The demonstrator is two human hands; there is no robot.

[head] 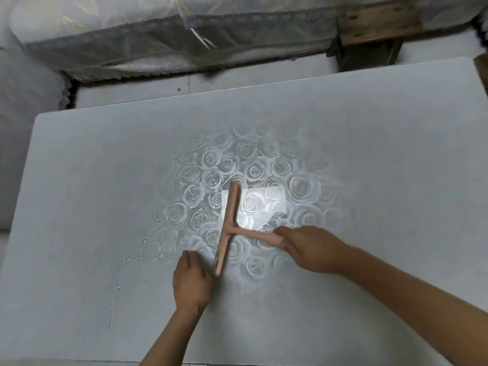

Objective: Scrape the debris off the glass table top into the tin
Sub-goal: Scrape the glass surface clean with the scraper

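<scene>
Scraping the glass table top (pixel 369 154).
Grips scraper (pixel 229 220) with right hand (pixel 309 249), rests left hand (pixel 192 281) flat beside blade; may push debris (pixel 129 260) off left edge, no tin there.

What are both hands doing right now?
Left hand: looks open, flat beside the scraper, holding nothing.
Right hand: gripping the scraper by its handle.

Person, parts in view, seen from above.
Item 1: left hand (pixel 192 282), bare, fingertips blurred.
Item 2: left forearm (pixel 171 336), bare from the wrist to the lower edge of the view.
Item 3: right hand (pixel 309 249), bare.
Item 4: right forearm (pixel 396 299), bare along its whole visible length.
</scene>
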